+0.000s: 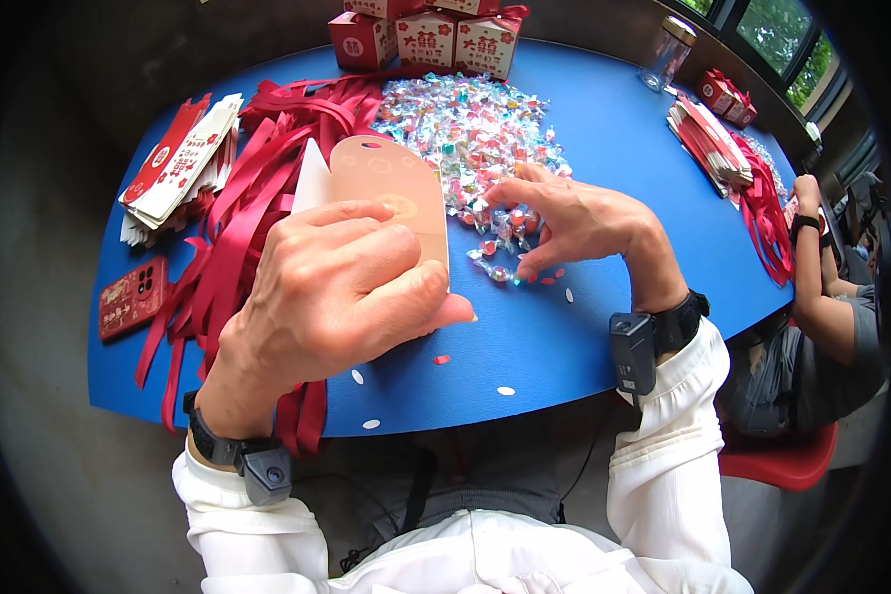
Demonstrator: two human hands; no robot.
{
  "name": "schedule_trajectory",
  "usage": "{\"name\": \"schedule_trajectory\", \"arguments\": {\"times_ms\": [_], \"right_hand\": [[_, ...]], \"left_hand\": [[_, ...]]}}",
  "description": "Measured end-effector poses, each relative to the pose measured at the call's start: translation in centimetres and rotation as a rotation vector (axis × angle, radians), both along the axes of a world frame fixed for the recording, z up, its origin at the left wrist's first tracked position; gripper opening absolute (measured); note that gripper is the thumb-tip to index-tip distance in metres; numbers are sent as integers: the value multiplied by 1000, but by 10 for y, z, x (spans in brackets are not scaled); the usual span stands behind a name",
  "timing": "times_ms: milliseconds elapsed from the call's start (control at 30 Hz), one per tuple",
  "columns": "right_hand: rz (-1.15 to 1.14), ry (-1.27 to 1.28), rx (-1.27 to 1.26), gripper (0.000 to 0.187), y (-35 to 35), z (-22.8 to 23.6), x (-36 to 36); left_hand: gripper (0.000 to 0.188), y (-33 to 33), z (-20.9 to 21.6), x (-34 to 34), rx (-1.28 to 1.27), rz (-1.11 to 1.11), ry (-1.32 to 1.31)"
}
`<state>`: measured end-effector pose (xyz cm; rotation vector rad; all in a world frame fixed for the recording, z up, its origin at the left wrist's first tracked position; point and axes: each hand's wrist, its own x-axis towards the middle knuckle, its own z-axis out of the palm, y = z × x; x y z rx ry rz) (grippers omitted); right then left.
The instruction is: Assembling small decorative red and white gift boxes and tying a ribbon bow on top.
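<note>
Left hand [342, 292] has its grip clamped on a flat tan die-cut cardboard box blank [391, 193] above the blue tabletop [564, 346]: light, bendy, probably best held by the edges. Right hand [574, 223] pinches small crinkly cellophane-wrapped candies [470, 129], likely slippery.

Left hand [342, 287] covers lower half of flat box blank [386, 193]; its printed face turned away, unseen. Right hand [564, 223] fingertips buried among wrapped candies [470, 129], what they pinch too small to tell. Red ribbons [243, 213] run under left wrist, off table edge at 7 o'clock. Folded boxes [426, 35] at 12 o'clock cut by frame top. Co-worker [832, 297] at 3 o'clock mostly lost in dark rim. Jar [668, 54] at 1 o'clock, contents unclear.
</note>
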<state>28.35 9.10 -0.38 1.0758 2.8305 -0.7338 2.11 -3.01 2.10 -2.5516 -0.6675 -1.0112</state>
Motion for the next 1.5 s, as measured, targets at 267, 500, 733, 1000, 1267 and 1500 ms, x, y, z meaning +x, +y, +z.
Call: {"name": "schedule_trajectory", "arguments": {"times_ms": [267,500,733,1000,1267,1500], "right_hand": [[-36,36,153,88,-12,-10,-10],[-6,61,62,72,-9,-9,-8],[58,101,54,59,-10,-11,-10],[65,93,73,29,-20,-11,-17],[12,125,105,25,-28,-12,-27],[59,155,199,18,-29,-14,-23]], "left_hand": [[36,2,-2,0,1,-13,-16],[35,0,-4,-1,0,-10,-26],[35,1,-4,0,9,-10,-22],[35,1,-2,1,8,-14,-18],[34,2,-3,1,8,-19,-25],[34,1,-3,2,-4,-9,-15]]}}
